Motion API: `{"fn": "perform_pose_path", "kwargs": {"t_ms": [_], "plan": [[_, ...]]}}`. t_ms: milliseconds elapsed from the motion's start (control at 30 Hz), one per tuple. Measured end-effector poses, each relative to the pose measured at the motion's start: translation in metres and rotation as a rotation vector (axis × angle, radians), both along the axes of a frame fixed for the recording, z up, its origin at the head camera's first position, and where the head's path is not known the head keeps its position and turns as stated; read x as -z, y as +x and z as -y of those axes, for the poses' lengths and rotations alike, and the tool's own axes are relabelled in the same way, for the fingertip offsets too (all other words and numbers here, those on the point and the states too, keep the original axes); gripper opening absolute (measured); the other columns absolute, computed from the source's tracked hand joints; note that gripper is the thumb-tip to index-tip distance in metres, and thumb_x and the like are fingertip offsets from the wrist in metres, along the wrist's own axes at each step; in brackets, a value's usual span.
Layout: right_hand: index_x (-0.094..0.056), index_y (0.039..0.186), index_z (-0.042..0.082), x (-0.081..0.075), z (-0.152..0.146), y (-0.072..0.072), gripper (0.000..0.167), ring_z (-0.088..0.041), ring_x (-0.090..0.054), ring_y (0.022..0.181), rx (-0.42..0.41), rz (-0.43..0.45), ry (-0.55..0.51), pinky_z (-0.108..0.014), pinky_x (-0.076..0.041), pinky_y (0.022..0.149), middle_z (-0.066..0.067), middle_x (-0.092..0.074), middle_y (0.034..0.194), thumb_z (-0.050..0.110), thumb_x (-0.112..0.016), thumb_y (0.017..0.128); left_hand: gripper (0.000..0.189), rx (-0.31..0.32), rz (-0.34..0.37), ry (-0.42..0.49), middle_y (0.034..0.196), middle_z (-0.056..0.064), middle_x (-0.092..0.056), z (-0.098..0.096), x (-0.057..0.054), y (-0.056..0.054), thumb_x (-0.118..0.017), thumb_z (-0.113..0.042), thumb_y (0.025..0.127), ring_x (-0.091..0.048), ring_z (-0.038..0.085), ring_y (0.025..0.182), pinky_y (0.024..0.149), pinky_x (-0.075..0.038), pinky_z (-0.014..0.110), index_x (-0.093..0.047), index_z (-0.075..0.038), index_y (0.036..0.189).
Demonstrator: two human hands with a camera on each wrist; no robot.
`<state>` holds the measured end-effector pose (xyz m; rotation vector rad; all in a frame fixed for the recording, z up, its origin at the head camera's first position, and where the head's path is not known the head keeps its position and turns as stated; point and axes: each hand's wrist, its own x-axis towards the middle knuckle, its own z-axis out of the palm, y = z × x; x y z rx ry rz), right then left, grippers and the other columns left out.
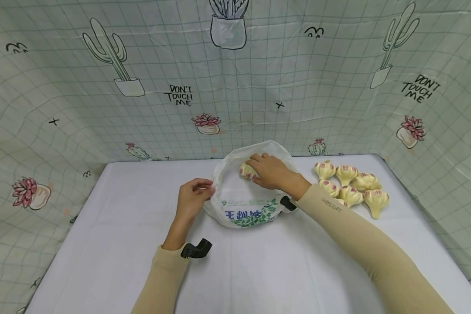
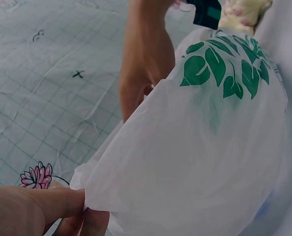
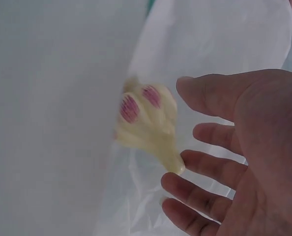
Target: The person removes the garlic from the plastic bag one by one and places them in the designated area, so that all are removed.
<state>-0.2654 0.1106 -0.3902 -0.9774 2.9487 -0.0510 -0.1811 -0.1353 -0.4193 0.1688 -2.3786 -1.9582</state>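
A white plastic bag (image 1: pixel 216 209) with green leaf print and blue lettering stands with its mouth spread on the table. My left hand (image 1: pixel 191 198) pinches the bag's left rim between thumb and fingers, seen close up in the left wrist view. Over the bag's mouth is my right hand (image 1: pixel 272 171), its fingers spread and relaxed. Just off its fingertips is one garlic bulb (image 3: pixel 148 120), cream with purple patches, within the bag's mouth. In the right wrist view a gap shows between the thumb (image 3: pixel 205 93) and the bulb, whose stem end lies right at the fingertips.
Several more garlic bulbs (image 1: pixel 351 196) lie grouped on the white-covered table (image 1: pixel 141 209), right of the bag and partly behind the right sleeve (image 1: pixel 349 231). A grid-patterned cloth (image 1: pixel 251 87) with cactus drawings hangs behind the table and along its sides.
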Motion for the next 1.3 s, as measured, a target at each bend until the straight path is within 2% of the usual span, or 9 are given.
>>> {"fn": "perform_pose_path", "kwargs": {"t_ms": [167,800,1033,1300], "plan": [[-0.059,0.147,0.003,0.002,-0.001,-0.001,0.054,-0.038,-0.061,0.123,0.003,-0.02,0.017,-0.05,-0.056,0.101,-0.018,-0.061,0.144,0.025,-0.076,0.1,0.018,-0.002,0.005,-0.001,0.108,0.017,-0.069,-0.001,0.0,0.0,-0.072,0.006,0.096,-0.068,0.011,0.085,0.073,-0.059,0.017,-0.073,0.006,0.114],[-0.057,0.149,0.003,0.005,-0.007,0.0,0.059,-0.036,-0.068,0.112,0.062,0.04,0.068,-0.047,-0.062,0.083,-0.02,-0.065,0.129,0.025,-0.077,0.099,0.018,-0.004,0.007,-0.012,0.107,0.016,-0.069,-0.002,-0.001,0.001,-0.072,0.005,0.096,-0.068,0.009,0.083,0.072,-0.059,0.017,-0.073,0.006,0.114],[-0.057,0.149,0.004,0.006,-0.007,-0.001,0.053,-0.036,-0.067,0.114,0.043,0.02,0.04,-0.049,-0.061,0.088,-0.02,-0.065,0.13,0.025,-0.072,0.103,0.017,-0.005,0.007,0.003,0.107,0.016,-0.069,-0.002,-0.002,0.0,-0.072,0.006,0.096,-0.067,0.008,0.082,0.072,-0.059,0.017,-0.073,0.006,0.113],[-0.054,0.152,0.003,-0.002,0.012,-0.002,0.057,-0.037,-0.064,0.125,0.037,0.088,0.057,-0.05,-0.058,0.099,-0.02,-0.062,0.14,0.03,-0.069,0.105,0.018,0.002,0.003,0.003,0.107,0.016,-0.068,-0.003,0.0,-0.001,-0.071,0.006,0.096,-0.067,0.007,0.081,0.072,-0.059,0.017,-0.073,0.006,0.114]]}}
